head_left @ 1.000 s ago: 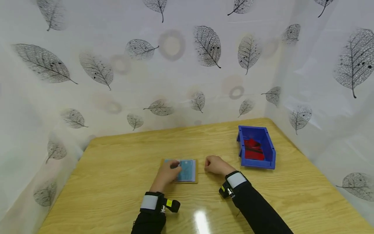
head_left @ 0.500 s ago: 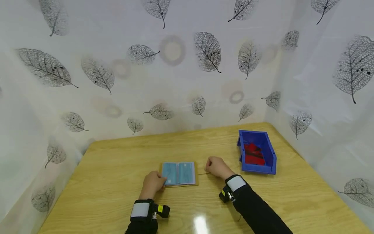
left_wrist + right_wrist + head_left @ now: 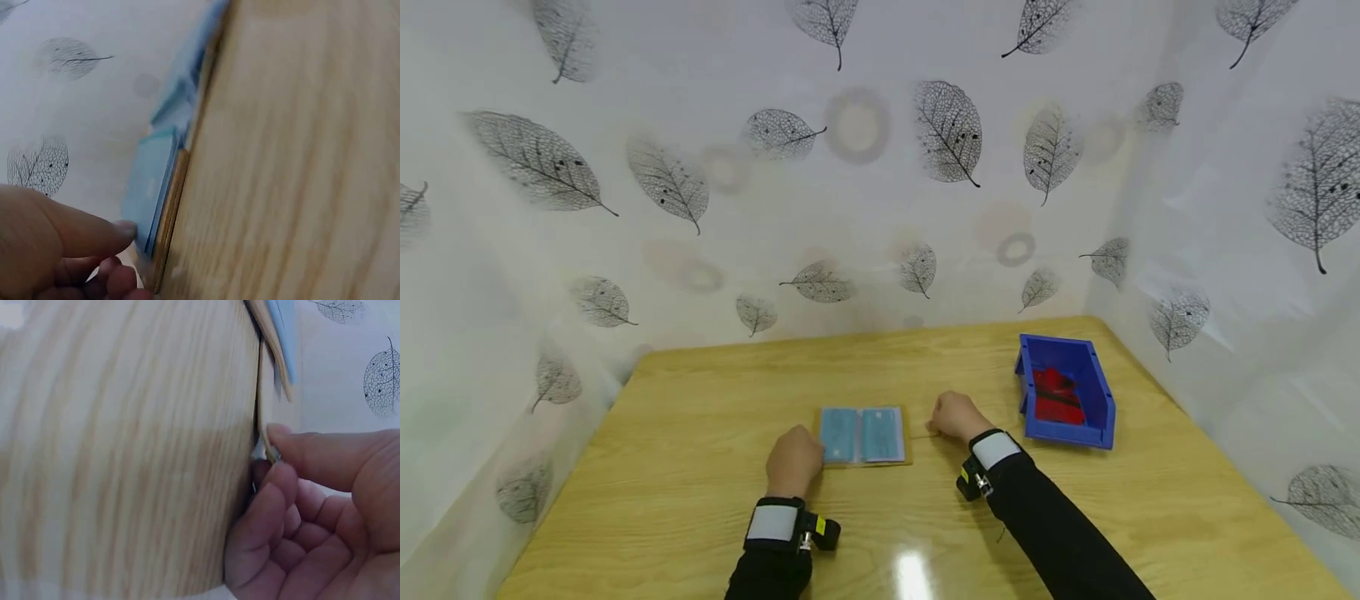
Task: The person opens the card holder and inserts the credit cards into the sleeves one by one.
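A small tan card holder [image 3: 880, 435] lies spread on the table between the hands, its pale blue sleeves facing up. The left hand [image 3: 794, 461] is at its left edge. In the left wrist view the thumb [image 3: 124, 230] lies on the outer edge of the blue sleeves [image 3: 149, 181], with curled fingers beside the tan cover [image 3: 169, 219]. From the right side of the holder runs a thin tan strap [image 3: 265, 394]. The right hand [image 3: 957, 415] pinches the end of that strap between thumb and forefinger, where a small metal snap shows; its other fingers are curled.
A blue plastic bin [image 3: 1069, 433] stands at the back right, holding red items [image 3: 1057, 402]. Leaf-patterned white sheeting [image 3: 880, 208] rises behind the wooden table [image 3: 715, 400] and along both sides.
The left hand has moved off the left sleeve to the holder's left edge, uncovering both blue sleeves. The right hand has stayed at the strap.
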Action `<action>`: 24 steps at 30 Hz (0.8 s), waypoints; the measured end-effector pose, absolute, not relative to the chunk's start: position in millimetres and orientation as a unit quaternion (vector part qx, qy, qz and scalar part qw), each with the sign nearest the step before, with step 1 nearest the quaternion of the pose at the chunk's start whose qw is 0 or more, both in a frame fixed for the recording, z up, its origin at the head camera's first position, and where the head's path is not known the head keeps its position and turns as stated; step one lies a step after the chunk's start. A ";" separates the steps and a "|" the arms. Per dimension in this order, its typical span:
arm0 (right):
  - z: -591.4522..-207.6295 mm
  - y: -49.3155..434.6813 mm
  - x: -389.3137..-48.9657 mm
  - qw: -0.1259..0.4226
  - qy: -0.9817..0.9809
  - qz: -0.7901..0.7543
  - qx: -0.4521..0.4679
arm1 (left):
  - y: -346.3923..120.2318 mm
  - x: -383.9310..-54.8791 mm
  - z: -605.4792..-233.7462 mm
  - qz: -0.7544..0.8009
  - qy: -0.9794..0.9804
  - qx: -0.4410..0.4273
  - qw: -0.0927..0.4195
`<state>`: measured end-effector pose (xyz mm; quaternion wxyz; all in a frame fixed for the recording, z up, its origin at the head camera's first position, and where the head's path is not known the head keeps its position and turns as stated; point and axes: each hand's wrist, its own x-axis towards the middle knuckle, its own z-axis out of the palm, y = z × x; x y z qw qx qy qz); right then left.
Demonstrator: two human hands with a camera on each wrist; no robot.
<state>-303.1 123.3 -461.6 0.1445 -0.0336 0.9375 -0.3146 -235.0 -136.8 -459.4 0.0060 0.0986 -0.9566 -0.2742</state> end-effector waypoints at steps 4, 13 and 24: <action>-462.3 122.7 -302.7 0.148 0.938 -0.312 -0.025 | -123.9 -234.4 -460.3 -0.247 -0.963 0.068 0.078; -457.0 119.9 -297.5 0.155 0.933 -0.323 -0.020 | -57.5 -240.4 -468.4 -0.261 -0.956 -0.024 0.132; -459.4 122.6 -297.1 0.159 0.935 -0.316 -0.016 | -36.8 -247.3 -468.5 -0.191 -0.980 -0.002 0.063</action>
